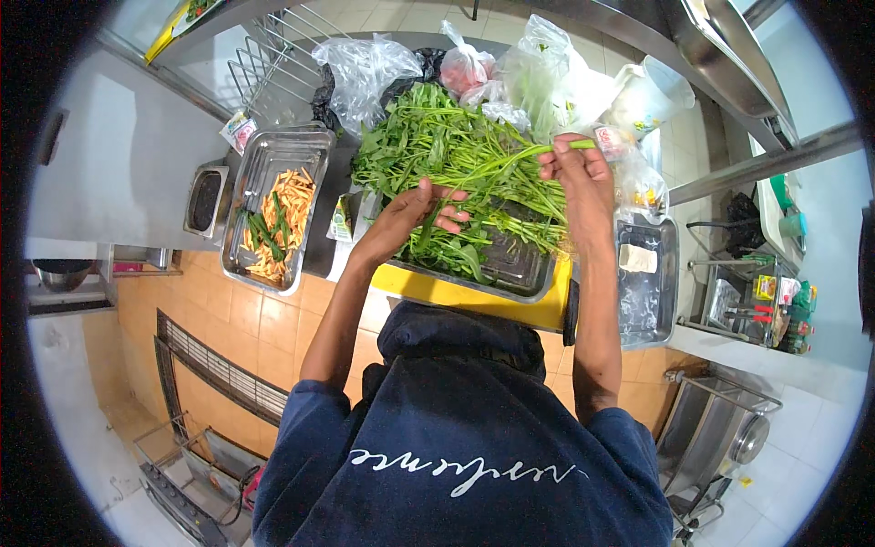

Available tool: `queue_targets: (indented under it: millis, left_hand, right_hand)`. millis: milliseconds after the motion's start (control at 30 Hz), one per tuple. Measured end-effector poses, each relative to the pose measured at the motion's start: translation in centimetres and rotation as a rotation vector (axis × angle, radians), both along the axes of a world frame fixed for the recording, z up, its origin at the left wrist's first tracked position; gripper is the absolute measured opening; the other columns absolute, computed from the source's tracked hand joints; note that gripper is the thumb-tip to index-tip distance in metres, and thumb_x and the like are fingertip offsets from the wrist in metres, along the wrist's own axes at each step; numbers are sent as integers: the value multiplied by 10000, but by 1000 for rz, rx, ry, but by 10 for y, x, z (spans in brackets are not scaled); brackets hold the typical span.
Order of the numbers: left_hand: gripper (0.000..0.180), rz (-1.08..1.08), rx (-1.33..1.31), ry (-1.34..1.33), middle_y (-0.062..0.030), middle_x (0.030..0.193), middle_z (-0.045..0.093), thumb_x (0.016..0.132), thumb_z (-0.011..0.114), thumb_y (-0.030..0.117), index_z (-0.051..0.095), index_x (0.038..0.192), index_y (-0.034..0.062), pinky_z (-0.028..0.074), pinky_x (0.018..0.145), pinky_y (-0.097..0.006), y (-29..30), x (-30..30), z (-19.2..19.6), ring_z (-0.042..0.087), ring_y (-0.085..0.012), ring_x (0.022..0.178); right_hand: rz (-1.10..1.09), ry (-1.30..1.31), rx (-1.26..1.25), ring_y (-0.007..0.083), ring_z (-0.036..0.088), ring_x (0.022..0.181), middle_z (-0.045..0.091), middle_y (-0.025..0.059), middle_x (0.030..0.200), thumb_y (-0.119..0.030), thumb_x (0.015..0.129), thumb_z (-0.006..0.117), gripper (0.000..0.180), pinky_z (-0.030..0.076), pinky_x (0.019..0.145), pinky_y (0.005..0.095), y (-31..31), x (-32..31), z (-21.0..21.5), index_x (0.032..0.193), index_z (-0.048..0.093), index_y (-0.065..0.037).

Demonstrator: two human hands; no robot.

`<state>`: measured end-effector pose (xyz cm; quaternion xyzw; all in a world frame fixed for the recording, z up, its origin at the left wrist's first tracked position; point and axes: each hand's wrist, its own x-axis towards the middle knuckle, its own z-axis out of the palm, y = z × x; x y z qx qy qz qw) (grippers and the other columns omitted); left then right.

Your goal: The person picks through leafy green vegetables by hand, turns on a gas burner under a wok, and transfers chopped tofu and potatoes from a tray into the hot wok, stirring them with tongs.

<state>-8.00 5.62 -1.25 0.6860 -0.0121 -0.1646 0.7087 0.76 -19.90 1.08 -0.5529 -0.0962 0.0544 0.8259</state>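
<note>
Leafy greens [436, 135] hide much of the metal tray [517, 266].

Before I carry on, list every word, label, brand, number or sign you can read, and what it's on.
I copy out no wording, but print stands here:
Navy T-shirt: large white script, upside down in this view.
Green-and-white packet left of the long-stemmed greens: too small to read.
White-and-red packet, farther left: too small.
Yellow pack, far right: too small.

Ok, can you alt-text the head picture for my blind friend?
A person's right hand pinches a green stem over a metal tray of leafy greens, the left hand open nearby. Left tray: orange strips; right tray: white block.
</note>
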Motion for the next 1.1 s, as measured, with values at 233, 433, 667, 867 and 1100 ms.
queue_targets:
  millis: [233, 433, 667, 867, 1100]
  left_hand:
    - [634, 82, -50, 84, -148, 1139, 660, 1027, 325, 499, 540, 1286, -38, 461, 965, -326, 11, -5, 7, 657, -208, 988]
    - [420, 405, 373, -393, -125, 1228, 635, 1014, 481, 346, 598, 1257, 24, 401, 1032, -339, 3, 0, 7, 560, -225, 1189]
    - [339, 329, 959, -939, -130, 1094, 687, 870, 693, 234, 657, 1183, 109, 460, 886, -380, -27, 0, 42, 646, -269, 923]
    - [285, 316, 714, -783, -127, 907, 715, 860, 703, 185, 680, 1128, 92, 489, 767, -359, -22, 5, 24, 633, -279, 707]
    - [228, 298, 437, -498, -90, 950, 709, 905, 666, 146, 667, 1113, 52, 495, 708, -281, -18, 8, 9, 629, -130, 780]
  right_hand:
    - [-50, -14, 78, 121, 605, 710, 680, 100, 848, -166, 937, 635, 165, 494, 707, 262, -9, -2, 9, 1040, 619, -39]
    - [12, -9, -39, 111, 598, 704, 687, 103, 850, -174, 945, 624, 173, 484, 711, 253, 10, -16, 7, 1058, 608, -45]
    - [120, 33, -75, 98, 620, 734, 707, 115, 863, -137, 953, 612, 139, 486, 714, 242, 33, -32, -4, 1055, 578, -50]
    - [152, 50, -93, 118, 603, 732, 693, 130, 890, -146, 943, 624, 170, 481, 739, 272, 33, -31, -5, 1059, 566, -37]
    - [55, -16, -193, 82, 588, 724, 643, 45, 831, -96, 920, 640, 142, 475, 665, 226, 23, -23, -8, 1033, 570, -49]
